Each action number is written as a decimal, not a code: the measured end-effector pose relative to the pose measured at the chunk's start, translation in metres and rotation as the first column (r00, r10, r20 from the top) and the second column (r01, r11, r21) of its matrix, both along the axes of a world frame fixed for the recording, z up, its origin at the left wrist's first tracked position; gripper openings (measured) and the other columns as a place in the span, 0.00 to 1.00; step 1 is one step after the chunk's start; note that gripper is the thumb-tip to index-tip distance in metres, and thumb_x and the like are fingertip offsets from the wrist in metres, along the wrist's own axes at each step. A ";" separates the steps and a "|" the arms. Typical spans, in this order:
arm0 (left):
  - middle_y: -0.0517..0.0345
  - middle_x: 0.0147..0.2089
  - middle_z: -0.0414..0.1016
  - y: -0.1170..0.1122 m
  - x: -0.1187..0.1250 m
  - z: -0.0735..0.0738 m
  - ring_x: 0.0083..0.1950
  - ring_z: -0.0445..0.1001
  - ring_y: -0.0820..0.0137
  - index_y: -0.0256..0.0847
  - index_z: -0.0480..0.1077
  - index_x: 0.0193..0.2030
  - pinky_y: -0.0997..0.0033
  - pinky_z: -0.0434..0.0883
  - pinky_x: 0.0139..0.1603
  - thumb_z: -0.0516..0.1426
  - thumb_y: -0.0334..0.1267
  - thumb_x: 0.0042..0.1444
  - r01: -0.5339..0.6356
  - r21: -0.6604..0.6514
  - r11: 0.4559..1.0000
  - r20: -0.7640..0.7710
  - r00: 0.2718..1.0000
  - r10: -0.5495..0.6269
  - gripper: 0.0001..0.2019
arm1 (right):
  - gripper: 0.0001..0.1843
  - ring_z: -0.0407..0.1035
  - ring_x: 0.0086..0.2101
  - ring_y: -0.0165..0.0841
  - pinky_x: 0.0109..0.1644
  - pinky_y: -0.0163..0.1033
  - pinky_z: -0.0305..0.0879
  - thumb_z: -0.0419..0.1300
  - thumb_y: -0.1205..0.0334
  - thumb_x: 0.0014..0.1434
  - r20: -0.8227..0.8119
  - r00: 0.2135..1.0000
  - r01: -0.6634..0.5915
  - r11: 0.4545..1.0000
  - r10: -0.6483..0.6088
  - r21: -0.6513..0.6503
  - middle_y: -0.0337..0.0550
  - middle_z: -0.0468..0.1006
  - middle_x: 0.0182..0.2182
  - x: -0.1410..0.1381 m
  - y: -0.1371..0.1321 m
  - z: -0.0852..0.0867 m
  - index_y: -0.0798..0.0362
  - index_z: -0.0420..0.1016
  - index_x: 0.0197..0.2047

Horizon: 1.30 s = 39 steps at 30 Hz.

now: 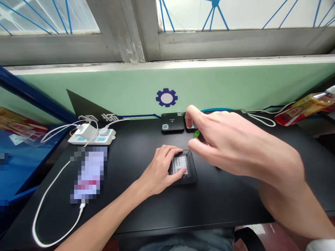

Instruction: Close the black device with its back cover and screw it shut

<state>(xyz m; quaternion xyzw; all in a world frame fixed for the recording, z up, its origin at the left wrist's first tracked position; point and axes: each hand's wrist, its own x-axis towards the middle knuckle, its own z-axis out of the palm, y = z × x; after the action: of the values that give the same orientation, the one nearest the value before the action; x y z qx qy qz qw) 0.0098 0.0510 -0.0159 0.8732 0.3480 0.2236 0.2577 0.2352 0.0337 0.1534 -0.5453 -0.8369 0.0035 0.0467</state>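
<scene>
I have the black electronics case [192,173] near the middle of the black desk [128,146], well back from the front edge and short of the rear boxes, with a stretch of smooth desktop running leftward to the phone [90,172] and another beyond my right wrist. My left hand [163,169] holds the case, fingers laid over its far side and thumb spread apart from them, its tip on the white printed label [180,163]. My right hand [227,139] is raised just right of the case, index finger and thumb curled around a green-ended tool [196,133]; how firmly they pinch it I can't tell, and its far end is hidden. I count at least two flat, rounded-corner boxes along the back: one black box [172,123] in full view, a second box [188,130] partly behind my right hand. To the left, one white power strip [110,136] carries a blocky charger [87,131] and a rounded plug [104,131]. One bottle [300,108] with a yellow-and-red wrapper leans at the right, near a looped white cable [261,120]. A flat pale-green panel [131,87] borders the rear edge.
</scene>
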 end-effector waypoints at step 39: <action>0.49 0.52 0.78 0.013 -0.012 0.009 0.55 0.75 0.53 0.41 0.72 0.63 0.49 0.68 0.62 0.60 0.46 0.75 -0.004 0.220 0.975 -0.170 0.984 0.043 0.16 | 0.11 0.52 0.27 0.32 0.35 0.45 0.48 0.53 0.58 0.76 -0.020 0.998 -0.067 0.997 0.068 0.025 0.36 0.69 0.31 -0.001 0.012 -0.002 0.48 0.62 0.39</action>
<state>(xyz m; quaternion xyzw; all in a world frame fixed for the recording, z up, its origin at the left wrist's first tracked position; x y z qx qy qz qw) -0.0020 0.0637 -0.0072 0.9082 0.3529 0.1865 0.1257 0.2345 0.0460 0.1513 -0.5161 -0.8543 0.0007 0.0619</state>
